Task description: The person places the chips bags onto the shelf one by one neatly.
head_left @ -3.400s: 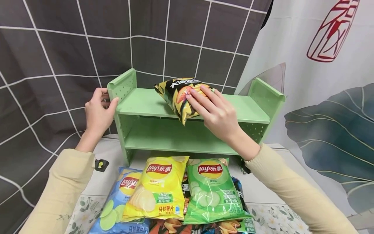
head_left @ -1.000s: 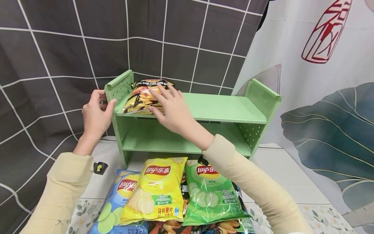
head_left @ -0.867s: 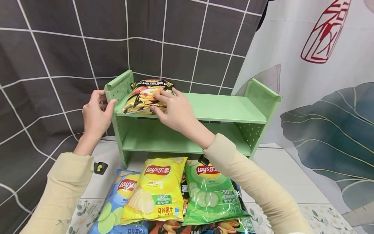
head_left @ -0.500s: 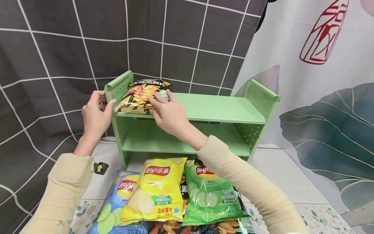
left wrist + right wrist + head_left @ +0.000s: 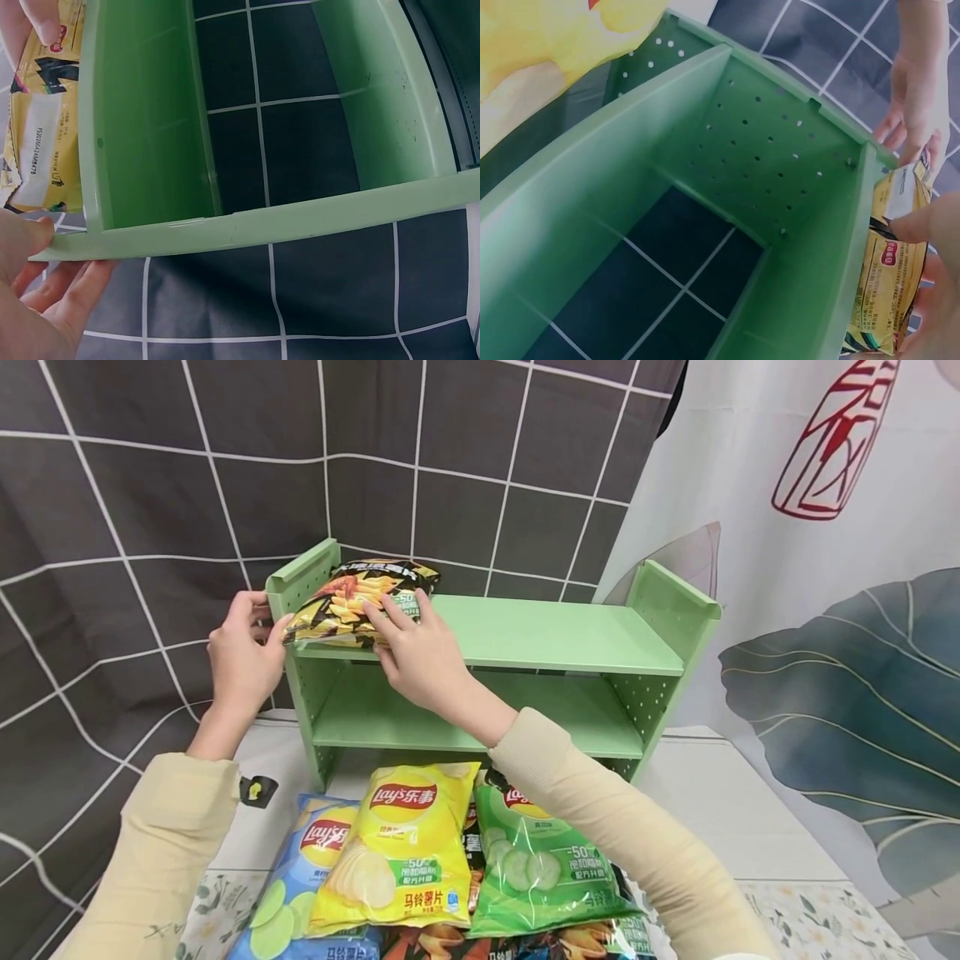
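A black and yellow chip bag (image 5: 348,602) lies on the top tier of a green shelf (image 5: 562,631), against its left side panel. My right hand (image 5: 427,660) holds this bag at its right front, with fingers on the printed face and the thumb at the front edge. In the right wrist view the thumb and fingers sit on either side of the chip bag (image 5: 885,292). My left hand (image 5: 243,652) grips the shelf's left panel. The left wrist view shows its thumb and fingers on opposite sides of the panel edge, with the bag's corner close to the thumb.
In front of the shelf lie a blue chip bag (image 5: 318,860), a yellow chip bag (image 5: 397,852) and a green chip bag (image 5: 543,868), on top of darker bags. A dark grid-patterned cloth (image 5: 480,485) hangs behind. The shelf's lower tier (image 5: 525,702) sits under the top one.
The black and yellow chip bag has gone from above the shelf's middle to the left end of the top tier, sliding slightly further left with my right hand. My left hand has stayed on the panel.
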{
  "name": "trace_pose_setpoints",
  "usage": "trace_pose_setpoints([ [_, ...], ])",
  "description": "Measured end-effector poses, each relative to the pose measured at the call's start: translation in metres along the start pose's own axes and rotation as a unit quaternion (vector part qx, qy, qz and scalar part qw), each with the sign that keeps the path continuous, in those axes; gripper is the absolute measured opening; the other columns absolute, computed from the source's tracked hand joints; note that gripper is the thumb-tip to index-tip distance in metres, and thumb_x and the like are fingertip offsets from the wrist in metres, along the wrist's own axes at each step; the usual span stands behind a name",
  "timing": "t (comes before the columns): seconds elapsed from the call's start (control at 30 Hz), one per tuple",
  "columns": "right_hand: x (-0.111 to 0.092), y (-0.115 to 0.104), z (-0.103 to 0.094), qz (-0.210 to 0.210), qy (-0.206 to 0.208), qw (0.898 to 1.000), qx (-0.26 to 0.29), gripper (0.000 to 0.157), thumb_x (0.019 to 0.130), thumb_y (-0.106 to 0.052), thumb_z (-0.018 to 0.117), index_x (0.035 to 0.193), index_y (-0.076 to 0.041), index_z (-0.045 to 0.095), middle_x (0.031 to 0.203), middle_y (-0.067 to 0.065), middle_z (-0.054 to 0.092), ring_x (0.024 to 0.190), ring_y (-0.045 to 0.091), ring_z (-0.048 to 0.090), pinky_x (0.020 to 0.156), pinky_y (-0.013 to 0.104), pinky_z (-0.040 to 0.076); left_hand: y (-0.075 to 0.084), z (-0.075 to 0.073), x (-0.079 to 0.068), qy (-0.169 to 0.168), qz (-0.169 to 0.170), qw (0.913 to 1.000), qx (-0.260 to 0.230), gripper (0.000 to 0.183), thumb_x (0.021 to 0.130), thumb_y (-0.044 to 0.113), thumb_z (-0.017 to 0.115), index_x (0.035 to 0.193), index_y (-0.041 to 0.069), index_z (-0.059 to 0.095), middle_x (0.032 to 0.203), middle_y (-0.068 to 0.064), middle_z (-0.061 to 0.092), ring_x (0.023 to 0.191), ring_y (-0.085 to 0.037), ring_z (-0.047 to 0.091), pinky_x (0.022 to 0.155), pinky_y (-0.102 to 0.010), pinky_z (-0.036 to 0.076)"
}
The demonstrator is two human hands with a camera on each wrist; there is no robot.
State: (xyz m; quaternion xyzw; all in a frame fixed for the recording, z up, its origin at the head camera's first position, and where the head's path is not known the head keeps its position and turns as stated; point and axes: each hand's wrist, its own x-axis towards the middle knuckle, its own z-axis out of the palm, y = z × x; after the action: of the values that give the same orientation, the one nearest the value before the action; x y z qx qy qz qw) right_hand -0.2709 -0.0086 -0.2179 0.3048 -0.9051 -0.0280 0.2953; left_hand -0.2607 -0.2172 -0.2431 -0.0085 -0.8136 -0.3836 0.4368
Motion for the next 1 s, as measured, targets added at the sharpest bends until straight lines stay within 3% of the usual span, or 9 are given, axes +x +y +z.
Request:
trace_pose_setpoints([
  [0.3,-0.007,0.002,-0.008,0.000,-0.034,0.999,0.034,0.058,0.098,-0.038,0.049,0.151,-0.025,0.030,0.159,0.001,0.028,0.148,0.038,0.017,0.114,0.064,0.015,-0.001,0.000,-0.001,-0.003,-0.006,1.0000,-0.004,0.032,0.092,0.014,0.062,0.119,-0.001,0.055,0.116,-0.023,0.067,0.093,-0.041,0.067,0.091,-0.051,0.046],
  [0.63,-0.026,0.015,-0.022,-0.028,0.015,0.999,0.043,0.057,0.095,-0.034,0.056,0.148,-0.023,0.038,0.158,0.004,0.029,0.148,0.030,0.020,0.116,0.060,0.014,0.001,-0.001,0.000,-0.002,-0.008,1.0000,-0.001,0.031,0.093,0.014,0.062,0.120,0.000,0.055,0.116,-0.022,0.067,0.093,-0.041,0.067,0.094,-0.051,0.045],
  [1.0,-0.081,0.035,-0.018,-0.080,0.060,0.995,0.016,0.058,0.092,-0.037,0.061,0.145,-0.021,0.044,0.155,0.005,0.036,0.147,0.029,0.025,0.115,0.060,0.018,0.000,0.001,-0.001,0.002,-0.008,1.0000,0.003,0.031,0.092,0.014,0.062,0.119,0.000,0.056,0.116,-0.021,0.068,0.092,-0.041,0.067,0.093,-0.049,0.046],
])
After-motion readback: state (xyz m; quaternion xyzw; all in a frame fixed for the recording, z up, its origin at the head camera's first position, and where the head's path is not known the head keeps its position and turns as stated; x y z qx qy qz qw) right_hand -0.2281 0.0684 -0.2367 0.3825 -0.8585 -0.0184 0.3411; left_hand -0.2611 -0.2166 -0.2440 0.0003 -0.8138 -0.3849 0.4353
